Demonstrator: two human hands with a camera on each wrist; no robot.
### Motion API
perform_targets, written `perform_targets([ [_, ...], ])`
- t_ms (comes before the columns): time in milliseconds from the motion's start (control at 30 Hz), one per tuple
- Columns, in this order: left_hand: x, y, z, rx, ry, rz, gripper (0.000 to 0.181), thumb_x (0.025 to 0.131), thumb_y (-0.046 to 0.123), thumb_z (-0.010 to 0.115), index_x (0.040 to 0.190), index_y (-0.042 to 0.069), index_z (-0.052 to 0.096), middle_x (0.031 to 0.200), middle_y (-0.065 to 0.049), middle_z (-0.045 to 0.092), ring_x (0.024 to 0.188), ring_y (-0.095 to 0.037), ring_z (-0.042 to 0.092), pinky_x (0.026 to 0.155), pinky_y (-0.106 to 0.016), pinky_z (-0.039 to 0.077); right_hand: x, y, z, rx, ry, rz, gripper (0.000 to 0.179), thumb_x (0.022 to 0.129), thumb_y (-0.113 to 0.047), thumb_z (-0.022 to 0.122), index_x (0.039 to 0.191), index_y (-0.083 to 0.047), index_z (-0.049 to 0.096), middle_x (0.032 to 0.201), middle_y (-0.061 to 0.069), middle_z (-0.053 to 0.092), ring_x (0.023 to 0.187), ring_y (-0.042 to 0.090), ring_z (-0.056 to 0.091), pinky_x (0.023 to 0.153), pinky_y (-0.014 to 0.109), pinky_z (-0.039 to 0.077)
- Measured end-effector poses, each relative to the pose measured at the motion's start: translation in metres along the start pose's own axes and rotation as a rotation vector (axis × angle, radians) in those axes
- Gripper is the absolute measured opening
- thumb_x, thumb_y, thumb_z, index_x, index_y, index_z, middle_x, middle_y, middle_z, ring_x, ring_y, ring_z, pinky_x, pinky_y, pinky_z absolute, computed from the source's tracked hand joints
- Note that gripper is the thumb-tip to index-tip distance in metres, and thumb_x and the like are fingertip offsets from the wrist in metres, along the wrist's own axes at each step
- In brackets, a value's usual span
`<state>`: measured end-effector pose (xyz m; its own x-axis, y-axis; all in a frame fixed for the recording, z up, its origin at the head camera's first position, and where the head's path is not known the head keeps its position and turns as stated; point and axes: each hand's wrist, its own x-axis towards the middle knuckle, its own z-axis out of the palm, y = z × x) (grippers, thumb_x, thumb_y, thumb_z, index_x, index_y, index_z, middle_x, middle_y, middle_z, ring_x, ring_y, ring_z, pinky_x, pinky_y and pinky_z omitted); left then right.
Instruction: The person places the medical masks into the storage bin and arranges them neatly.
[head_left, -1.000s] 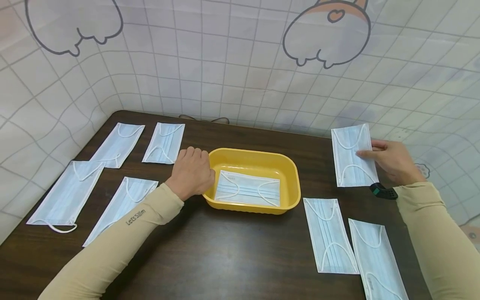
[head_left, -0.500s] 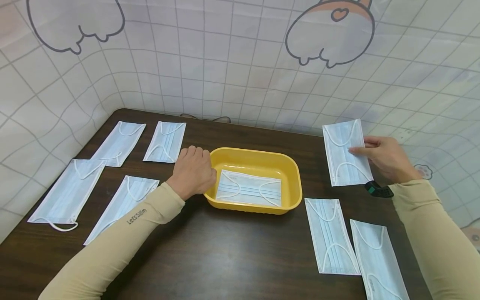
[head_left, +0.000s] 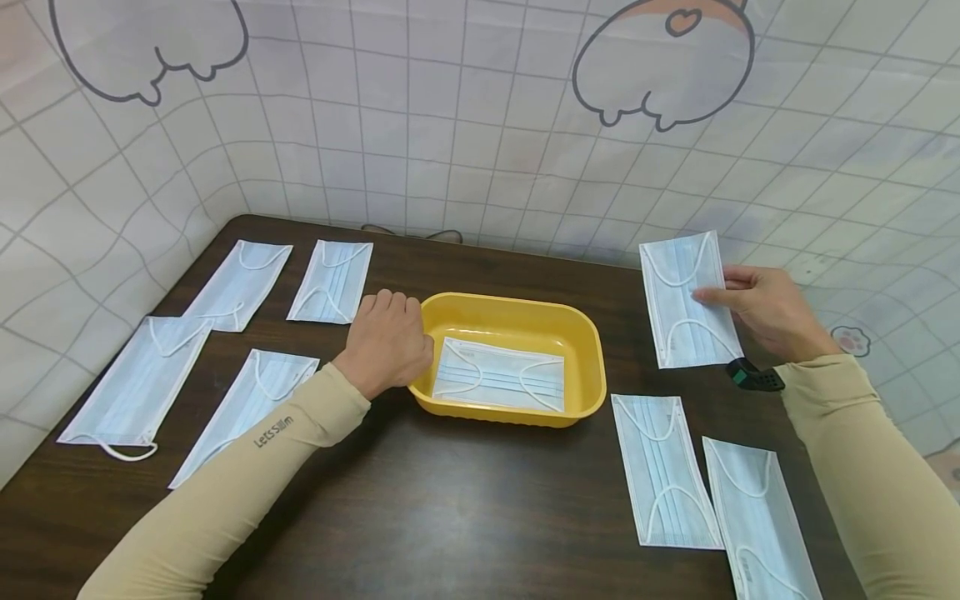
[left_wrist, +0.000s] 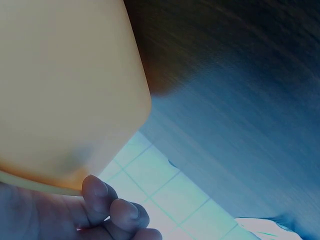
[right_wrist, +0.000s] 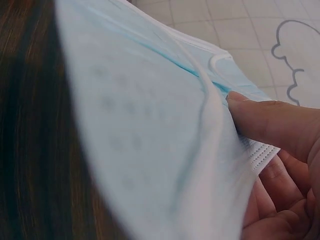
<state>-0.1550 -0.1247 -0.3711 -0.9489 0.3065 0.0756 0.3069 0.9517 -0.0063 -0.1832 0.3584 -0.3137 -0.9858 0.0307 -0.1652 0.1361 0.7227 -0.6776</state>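
Note:
My left hand [head_left: 388, 343] grips the left rim of a yellow plastic basin [head_left: 510, 307]; in the left wrist view its fingers [left_wrist: 97, 192] curl over the basin's edge. One light blue face mask [head_left: 498, 375] with white ear loops lies flat inside the basin. To the right, my right hand [head_left: 776, 312] pinches another face mask [head_left: 686, 300] by its right edge, lifted above the table. The right wrist view shows the thumb [right_wrist: 270, 117] on the near face of that mask [right_wrist: 140, 115], with the other fingers behind it.
Two masks, a left one [head_left: 663, 471] and a right one [head_left: 761, 517], lie at the front right of the dark wooden table [head_left: 450, 517]. Several more, including one mask [head_left: 330, 282] at the back, lie left of the basin. A grid-patterned curtain [head_left: 487, 125] hangs behind the table.
My right hand has moved a little to the left and slightly away from me with the held mask. The left hand stays on the basin's rim.

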Motion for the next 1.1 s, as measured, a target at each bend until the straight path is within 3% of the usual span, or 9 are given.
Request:
perform_targets([
  [200,0.0,0.0,0.0,0.007,-0.007,-0.002,0.032,0.094,0.027,0.042,0.095,-0.001,0.056,0.086,-0.013,0.054,0.09,-0.032,0.049,0.087,-0.045,0.043,0.0,-0.003,0.002,0.031,0.012,-0.011,0.071,0.097,-0.041,0.071,0.15,0.001,0.049,0.098,-0.03,0.061,0.089,-0.005,0.062,0.076,0.015,0.054],
  [333,0.0,0.001,-0.001,0.01,-0.006,0.0,0.031,0.094,0.027,0.042,0.095,-0.001,0.056,0.085,-0.013,0.054,0.089,-0.032,0.048,0.086,-0.044,0.043,-0.002,-0.005,0.004,0.064,0.008,-0.024,0.071,0.097,-0.039,0.071,0.15,0.002,0.048,0.093,-0.034,0.06,0.089,-0.006,0.063,0.077,0.015,0.054],
  [1100,0.0,0.002,-0.003,0.009,-0.004,0.004,0.029,0.094,0.026,0.042,0.09,0.0,0.054,0.083,-0.012,0.051,0.087,-0.031,0.047,0.085,-0.043,0.042,-0.011,-0.024,0.013,0.077,-0.015,-0.032,0.074,0.094,-0.05,0.071,0.15,-0.006,0.049,0.104,-0.025,0.063,0.095,0.002,0.064,0.08,0.018,0.053],
])
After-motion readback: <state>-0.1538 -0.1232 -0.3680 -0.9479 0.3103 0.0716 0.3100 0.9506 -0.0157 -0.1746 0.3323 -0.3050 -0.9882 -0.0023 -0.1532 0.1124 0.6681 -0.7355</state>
